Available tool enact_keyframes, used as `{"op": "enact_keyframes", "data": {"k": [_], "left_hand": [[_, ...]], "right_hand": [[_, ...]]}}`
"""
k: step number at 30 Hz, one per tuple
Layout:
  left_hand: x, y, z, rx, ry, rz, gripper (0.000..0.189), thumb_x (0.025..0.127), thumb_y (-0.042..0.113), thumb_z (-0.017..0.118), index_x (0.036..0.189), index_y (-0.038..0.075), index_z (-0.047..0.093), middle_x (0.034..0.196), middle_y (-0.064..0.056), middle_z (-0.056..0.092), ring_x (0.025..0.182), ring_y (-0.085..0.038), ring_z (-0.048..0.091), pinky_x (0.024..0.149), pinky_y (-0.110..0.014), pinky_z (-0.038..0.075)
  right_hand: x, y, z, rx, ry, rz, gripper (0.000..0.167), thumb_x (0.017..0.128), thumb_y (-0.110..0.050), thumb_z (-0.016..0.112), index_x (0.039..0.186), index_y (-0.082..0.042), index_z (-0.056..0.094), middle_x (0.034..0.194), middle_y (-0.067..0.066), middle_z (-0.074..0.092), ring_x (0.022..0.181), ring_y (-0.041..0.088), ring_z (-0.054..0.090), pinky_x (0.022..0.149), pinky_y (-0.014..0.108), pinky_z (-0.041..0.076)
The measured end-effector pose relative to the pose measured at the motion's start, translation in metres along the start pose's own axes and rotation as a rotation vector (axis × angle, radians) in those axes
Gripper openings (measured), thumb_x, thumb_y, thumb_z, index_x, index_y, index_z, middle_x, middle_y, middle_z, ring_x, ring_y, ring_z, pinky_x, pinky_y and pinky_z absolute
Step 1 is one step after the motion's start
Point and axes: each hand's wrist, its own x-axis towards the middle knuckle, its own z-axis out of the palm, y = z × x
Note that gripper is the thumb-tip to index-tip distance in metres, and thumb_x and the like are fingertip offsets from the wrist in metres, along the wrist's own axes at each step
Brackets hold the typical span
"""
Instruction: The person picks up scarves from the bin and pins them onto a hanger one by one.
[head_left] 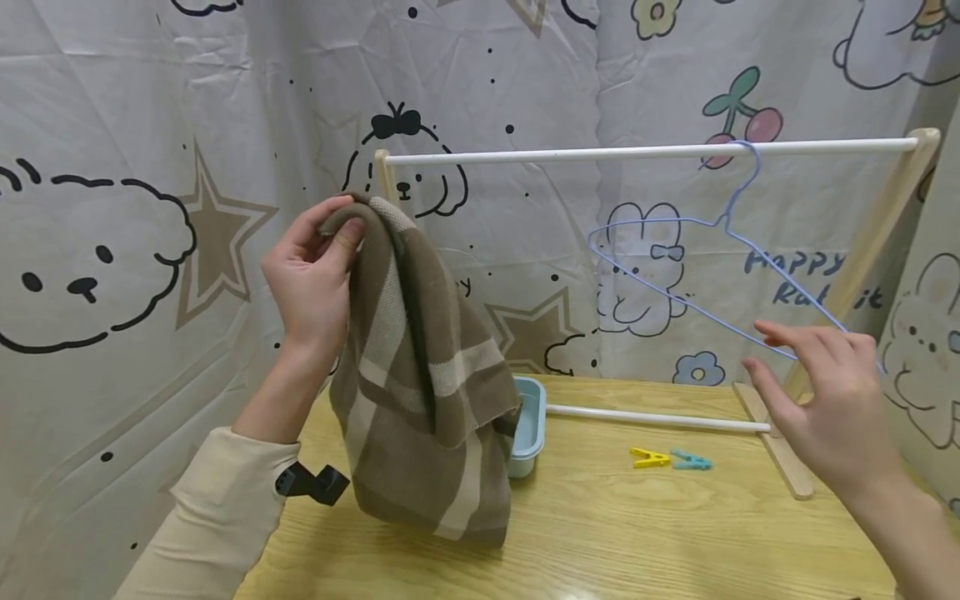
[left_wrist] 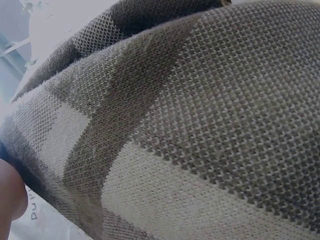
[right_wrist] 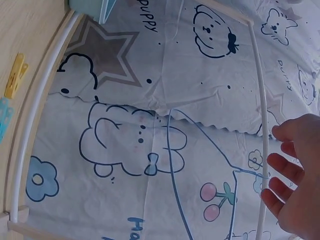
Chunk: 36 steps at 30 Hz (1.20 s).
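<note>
My left hand point(head_left: 311, 275) pinches a brown and beige checked knit cloth point(head_left: 420, 367) by its top edge, between thumb and fingers. The cloth hangs down in folds over the table, and its weave fills most of the left wrist view. On the white rail of a drying rack hangs a blue wire hanger point(head_left: 678, 292) with nothing on it. My right hand point(head_left: 832, 400) is held up by the hanger's lower right side, fingers spread and loosely bent. In the right wrist view, that hand's fingers point(right_wrist: 286, 172) overlap the rail and hold nothing.
The wooden rack's top rail point(head_left: 525, 156) spans the back, with a white lower bar point(head_left: 652, 417) near the table. A light blue bin point(head_left: 531, 429) stands partly behind the cloth. A yellow clothespin point(head_left: 648, 457) and a blue clothespin point(head_left: 692, 460) lie on the wooden table point(head_left: 600, 533). A printed curtain point(head_left: 525, 75) hangs behind.
</note>
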Motion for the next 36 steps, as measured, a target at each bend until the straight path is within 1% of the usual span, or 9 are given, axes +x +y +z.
{"op": "enact_keyframes", "data": {"k": [7,10,16,20,23,27,30,33,36], "left_hand": [[0.001,-0.001,-0.001,-0.004,0.003,0.018,0.020,0.085,0.006,0.077,0.104,0.006,0.076,0.099,-0.005,0.073,0.080,-0.010,0.065,0.068,-0.018,0.054],[0.000,-0.001,-0.002,-0.004,0.012,0.032,0.019,0.084,0.006,0.077,0.104,0.006,0.076,0.098,-0.004,0.074,0.080,-0.009,0.065,0.067,-0.018,0.054],[0.000,-0.002,-0.002,-0.006,0.014,0.041,0.019,0.084,0.005,0.077,0.104,0.005,0.076,0.097,-0.003,0.074,0.079,-0.008,0.066,0.067,-0.018,0.054],[-0.001,-0.001,-0.001,-0.013,0.008,0.050,0.019,0.084,0.005,0.077,0.104,0.005,0.076,0.098,-0.003,0.074,0.080,-0.009,0.066,0.068,-0.018,0.054],[-0.001,-0.001,0.000,0.008,0.004,0.070,0.020,0.085,0.006,0.077,0.104,0.004,0.076,0.098,-0.002,0.074,0.081,-0.008,0.066,0.069,-0.018,0.054],[-0.002,-0.001,0.001,0.016,0.010,0.078,0.019,0.085,0.005,0.077,0.104,0.005,0.076,0.097,-0.002,0.074,0.079,-0.007,0.066,0.069,-0.017,0.054],[-0.002,-0.004,0.001,0.029,0.005,0.095,0.019,0.085,0.003,0.076,0.104,0.005,0.076,0.096,0.000,0.075,0.078,-0.004,0.067,0.069,-0.017,0.055],[-0.003,-0.006,0.000,0.066,-0.002,0.120,0.019,0.086,0.004,0.076,0.105,0.005,0.076,0.096,0.003,0.075,0.078,-0.002,0.067,0.069,-0.017,0.055],[-0.003,-0.006,0.000,0.037,-0.003,0.092,0.019,0.085,0.003,0.077,0.104,0.005,0.077,0.096,0.002,0.075,0.077,-0.004,0.067,0.068,-0.017,0.055]], "right_hand": [[0.008,0.002,-0.011,-0.081,-0.036,0.012,0.077,0.099,-0.062,0.042,0.114,0.010,0.065,0.098,0.028,0.060,0.095,0.043,0.045,0.095,0.025,0.018],[0.011,0.000,-0.013,-0.069,-0.002,0.033,0.083,0.096,-0.068,0.042,0.112,0.010,0.065,0.098,0.029,0.059,0.094,0.043,0.045,0.096,0.024,0.016],[0.017,0.004,-0.022,-0.091,0.043,0.015,0.079,0.096,-0.064,0.046,0.111,0.011,0.066,0.097,0.032,0.060,0.092,0.047,0.047,0.097,0.024,0.018],[0.016,0.014,-0.026,-0.167,0.011,0.040,0.082,0.096,-0.067,0.041,0.116,0.009,0.065,0.102,0.034,0.058,0.097,0.052,0.046,0.095,0.042,0.030],[0.014,0.020,-0.029,-0.226,-0.049,0.085,0.090,0.095,-0.073,0.033,0.121,0.007,0.062,0.108,0.036,0.056,0.103,0.054,0.043,0.094,0.060,0.029],[0.010,0.029,-0.029,-0.284,-0.115,0.136,0.092,0.095,-0.074,0.026,0.126,0.007,0.058,0.114,0.037,0.052,0.109,0.055,0.041,0.095,0.065,0.027],[0.006,0.038,-0.028,-0.322,-0.151,0.188,0.069,0.100,-0.056,0.042,0.129,0.005,0.055,0.118,0.038,0.049,0.111,0.058,0.039,0.095,0.066,0.028],[0.001,0.045,-0.027,-0.342,-0.194,0.237,0.048,0.097,-0.029,0.058,0.131,0.004,0.053,0.120,0.039,0.048,0.111,0.060,0.038,0.094,0.067,0.029],[-0.003,0.051,-0.026,-0.350,-0.232,0.279,0.047,0.093,-0.017,0.063,0.134,0.004,0.051,0.123,0.039,0.046,0.108,0.059,0.039,0.087,0.069,0.033]]}}
